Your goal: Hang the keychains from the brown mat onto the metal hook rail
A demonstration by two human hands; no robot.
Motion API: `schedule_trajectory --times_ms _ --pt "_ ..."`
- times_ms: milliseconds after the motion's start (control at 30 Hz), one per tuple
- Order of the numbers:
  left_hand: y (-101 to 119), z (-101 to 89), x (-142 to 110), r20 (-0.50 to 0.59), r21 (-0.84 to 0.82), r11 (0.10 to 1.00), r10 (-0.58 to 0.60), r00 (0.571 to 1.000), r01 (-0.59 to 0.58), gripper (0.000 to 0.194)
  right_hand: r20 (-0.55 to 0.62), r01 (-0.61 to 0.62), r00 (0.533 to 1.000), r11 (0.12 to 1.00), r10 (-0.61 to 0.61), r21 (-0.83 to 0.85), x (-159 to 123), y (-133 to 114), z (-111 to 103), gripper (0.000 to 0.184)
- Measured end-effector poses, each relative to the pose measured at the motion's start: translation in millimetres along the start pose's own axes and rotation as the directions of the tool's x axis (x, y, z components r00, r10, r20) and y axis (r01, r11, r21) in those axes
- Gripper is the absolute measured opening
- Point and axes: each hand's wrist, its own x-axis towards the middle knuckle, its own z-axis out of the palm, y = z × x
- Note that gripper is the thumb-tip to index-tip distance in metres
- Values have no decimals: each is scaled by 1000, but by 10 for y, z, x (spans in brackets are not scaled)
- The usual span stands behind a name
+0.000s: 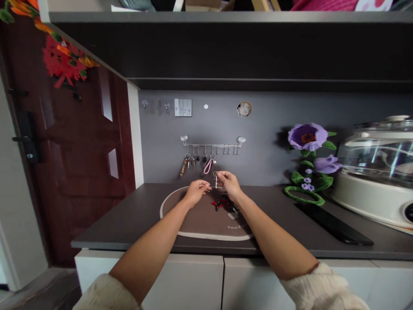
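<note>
Steadiness served best, I judged remotely: right hand (229,183) pinching the metal ring (215,173), key (216,183) dangling, left hand (195,192) nearly closed, on what, if anything, I couldn't tell.

Over on the left, there stood a glossy dark-red panelled door (64,181), a black handle (26,139) at its far edge, with a plain pale wall (16,215) right beside it! Straight ahead ran a flat grey back wall (277,103), softly lit, and above it jutted a long dark-grey shelf (226,51). Lower down, a smooth dark-grey countertop (129,228) capped white flat-fronted cabinets (193,280), while streaky grey flooring (48,290) peeked in bottom left.
</note>
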Motion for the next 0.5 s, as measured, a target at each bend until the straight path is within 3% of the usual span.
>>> schedule_trajectory --times_ms 267,500 --pt "-16 2 -14 -9 -13 999 -51 999 51 22 -143 -3 990 1000 7 25 335 -302 53 14" --pt "-22 1 -23 -31 3 997 -83 996 83 21 -288 7 957 998 -24 -60 690 -507 121 5"
